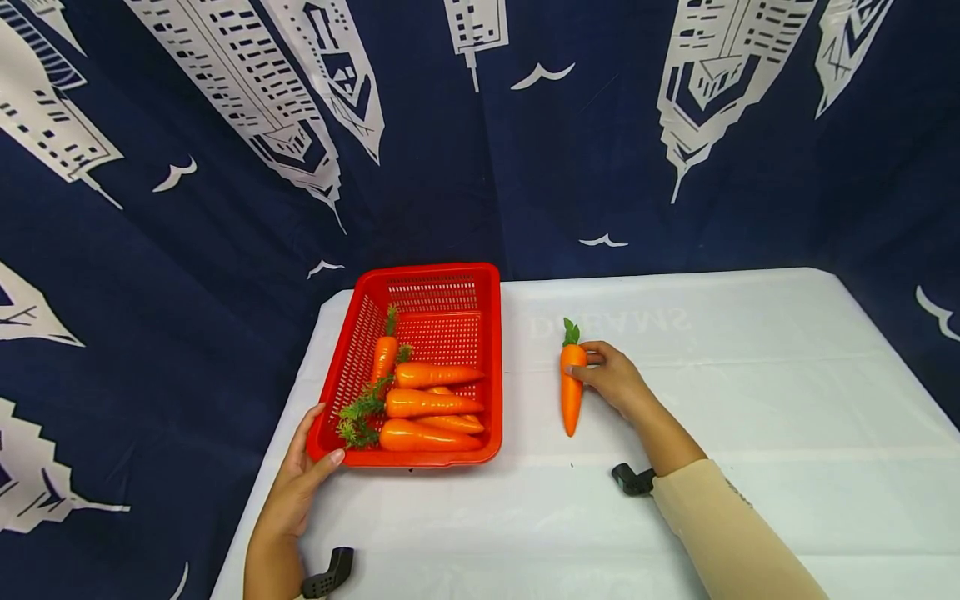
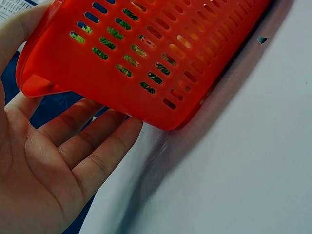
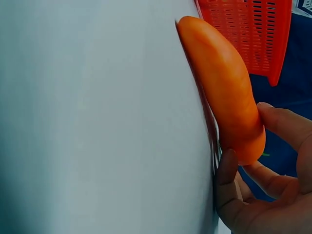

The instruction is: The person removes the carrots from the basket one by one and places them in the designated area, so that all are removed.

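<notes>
A red plastic basket [image 1: 491,367] with slotted walls stands at the table's left side, several orange carrots [image 1: 431,403] with green tops lying in it. My left hand [image 1: 294,487] holds its near left corner, thumb on the rim and fingers against the outer wall; the left wrist view shows these fingers [image 2: 97,161] under the rim. To the right of the basket, a single carrot [image 1: 572,392] lies with its leafy end away from me and its tip toward me. My right hand [image 1: 617,379] pinches this carrot near its thick end, thumb on one side and fingers on the other.
A white cloth [image 1: 750,400] covers the table. Behind and to the left hangs a dark blue curtain [image 1: 570,167] printed with white buildings and birds. A black wrist device [image 1: 330,573] shows at the left wrist, another black device [image 1: 632,480] at the right.
</notes>
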Action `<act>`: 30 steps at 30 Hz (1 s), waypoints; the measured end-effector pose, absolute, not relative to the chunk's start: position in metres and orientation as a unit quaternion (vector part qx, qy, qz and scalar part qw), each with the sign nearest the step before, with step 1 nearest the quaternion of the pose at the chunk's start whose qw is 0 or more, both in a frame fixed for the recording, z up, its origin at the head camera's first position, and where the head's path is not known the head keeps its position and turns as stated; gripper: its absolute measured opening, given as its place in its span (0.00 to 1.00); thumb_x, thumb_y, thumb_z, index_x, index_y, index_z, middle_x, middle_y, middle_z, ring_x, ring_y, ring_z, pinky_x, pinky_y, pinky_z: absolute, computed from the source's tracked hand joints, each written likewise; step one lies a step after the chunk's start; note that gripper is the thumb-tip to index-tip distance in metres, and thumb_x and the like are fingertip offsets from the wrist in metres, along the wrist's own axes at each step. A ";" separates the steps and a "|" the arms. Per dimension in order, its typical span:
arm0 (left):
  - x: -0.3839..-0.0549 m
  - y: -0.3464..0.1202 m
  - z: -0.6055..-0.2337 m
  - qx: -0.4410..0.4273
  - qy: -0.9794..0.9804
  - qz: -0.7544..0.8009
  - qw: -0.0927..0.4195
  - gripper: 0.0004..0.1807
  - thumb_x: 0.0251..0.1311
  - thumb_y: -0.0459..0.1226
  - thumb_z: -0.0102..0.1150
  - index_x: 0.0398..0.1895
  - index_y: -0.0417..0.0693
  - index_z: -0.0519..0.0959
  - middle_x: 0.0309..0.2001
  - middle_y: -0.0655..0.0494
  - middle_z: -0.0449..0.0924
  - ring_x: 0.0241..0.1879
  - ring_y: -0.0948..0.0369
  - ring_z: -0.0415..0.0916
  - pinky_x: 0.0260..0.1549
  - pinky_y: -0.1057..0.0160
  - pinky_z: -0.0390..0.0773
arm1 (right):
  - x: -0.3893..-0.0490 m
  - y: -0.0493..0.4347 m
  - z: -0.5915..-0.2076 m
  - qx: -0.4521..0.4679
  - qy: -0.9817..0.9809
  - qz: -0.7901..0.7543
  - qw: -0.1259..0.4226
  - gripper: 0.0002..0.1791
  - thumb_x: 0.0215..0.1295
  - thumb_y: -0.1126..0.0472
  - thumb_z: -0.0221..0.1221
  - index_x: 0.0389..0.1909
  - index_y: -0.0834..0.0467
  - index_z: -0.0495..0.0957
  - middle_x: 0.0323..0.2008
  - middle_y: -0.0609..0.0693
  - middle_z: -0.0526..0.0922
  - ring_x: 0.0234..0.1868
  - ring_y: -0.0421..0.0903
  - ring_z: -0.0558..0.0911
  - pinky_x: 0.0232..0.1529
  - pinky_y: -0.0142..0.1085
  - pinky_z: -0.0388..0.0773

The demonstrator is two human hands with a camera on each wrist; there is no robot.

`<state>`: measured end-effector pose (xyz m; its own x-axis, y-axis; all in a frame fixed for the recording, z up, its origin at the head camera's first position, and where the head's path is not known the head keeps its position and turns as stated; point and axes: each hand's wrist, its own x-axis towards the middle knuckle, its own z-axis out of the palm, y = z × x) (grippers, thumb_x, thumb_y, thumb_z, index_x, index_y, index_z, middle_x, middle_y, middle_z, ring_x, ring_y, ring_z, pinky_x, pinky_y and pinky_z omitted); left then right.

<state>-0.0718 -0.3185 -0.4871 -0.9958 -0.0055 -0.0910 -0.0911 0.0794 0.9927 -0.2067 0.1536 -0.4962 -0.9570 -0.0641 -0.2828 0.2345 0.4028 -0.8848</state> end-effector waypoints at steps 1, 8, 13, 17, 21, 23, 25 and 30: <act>-0.072 -0.318 -0.487 -0.033 0.733 0.678 0.031 0.43 0.68 0.29 0.57 0.80 0.61 0.50 0.79 0.48 0.44 0.65 0.76 0.66 0.57 0.78 0.73 | -0.207 0.154 -0.496 0.049 0.828 -0.541 0.138 0.35 0.66 0.54 0.64 0.71 0.61 0.66 0.64 0.65 0.73 0.50 0.51 0.79 0.45 0.31 0.80; -0.071 -0.318 -0.486 -0.031 0.731 0.681 0.029 0.43 0.67 0.29 0.57 0.80 0.60 0.50 0.79 0.47 0.44 0.65 0.76 0.66 0.57 0.78 0.73 | -0.207 0.153 -0.495 0.042 0.833 -0.533 0.147 0.35 0.67 0.55 0.64 0.72 0.59 0.65 0.67 0.64 0.70 0.52 0.52 0.79 0.45 0.30 0.80; -0.071 -0.318 -0.486 -0.031 0.733 0.679 0.027 0.43 0.68 0.29 0.57 0.80 0.60 0.50 0.79 0.49 0.44 0.65 0.75 0.66 0.58 0.78 0.73 | -0.206 0.154 -0.494 0.038 0.829 -0.539 0.146 0.36 0.67 0.55 0.64 0.73 0.59 0.64 0.69 0.64 0.70 0.54 0.52 0.78 0.46 0.30 0.80; -0.070 -0.318 -0.485 -0.032 0.734 0.678 0.028 0.43 0.67 0.29 0.57 0.80 0.60 0.50 0.79 0.49 0.44 0.65 0.76 0.65 0.57 0.78 0.73 | -0.206 0.156 -0.495 0.035 0.826 -0.544 0.141 0.37 0.67 0.53 0.64 0.74 0.60 0.64 0.70 0.64 0.69 0.59 0.55 0.77 0.48 0.30 0.78; -0.070 -0.318 -0.485 -0.035 0.735 0.677 0.028 0.43 0.67 0.29 0.58 0.80 0.61 0.51 0.79 0.49 0.44 0.64 0.77 0.66 0.57 0.78 0.73 | -0.205 0.157 -0.495 0.029 0.829 -0.543 0.132 0.38 0.67 0.52 0.64 0.74 0.60 0.63 0.70 0.64 0.68 0.65 0.59 0.74 0.58 0.40 0.77; -0.070 -0.318 -0.485 -0.037 0.735 0.676 0.027 0.43 0.67 0.29 0.58 0.80 0.61 0.51 0.79 0.49 0.45 0.64 0.77 0.66 0.57 0.78 0.73 | -0.203 0.158 -0.494 0.028 0.829 -0.544 0.124 0.38 0.67 0.51 0.64 0.74 0.59 0.63 0.70 0.64 0.68 0.68 0.59 0.73 0.64 0.46 0.74; -0.070 -0.318 -0.485 -0.038 0.735 0.676 0.027 0.43 0.67 0.29 0.58 0.80 0.61 0.51 0.79 0.50 0.45 0.65 0.76 0.66 0.57 0.78 0.73 | -0.202 0.159 -0.493 0.027 0.828 -0.548 0.117 0.38 0.67 0.51 0.64 0.74 0.59 0.63 0.70 0.64 0.68 0.69 0.60 0.72 0.68 0.51 0.71; -0.072 -0.318 -0.485 -0.037 0.734 0.677 0.027 0.43 0.67 0.29 0.58 0.80 0.61 0.51 0.79 0.50 0.46 0.65 0.75 0.65 0.58 0.78 0.72 | -0.199 0.163 -0.492 0.034 0.821 -0.561 0.099 0.37 0.68 0.49 0.64 0.74 0.56 0.64 0.70 0.62 0.69 0.71 0.59 0.71 0.66 0.53 0.73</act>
<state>-0.0716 -0.3176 -0.4854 -0.9957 -0.0178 -0.0910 -0.0922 0.0799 0.9925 -0.1990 0.1628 -0.4917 -0.9782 -0.0553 -0.2001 0.1665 0.3672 -0.9151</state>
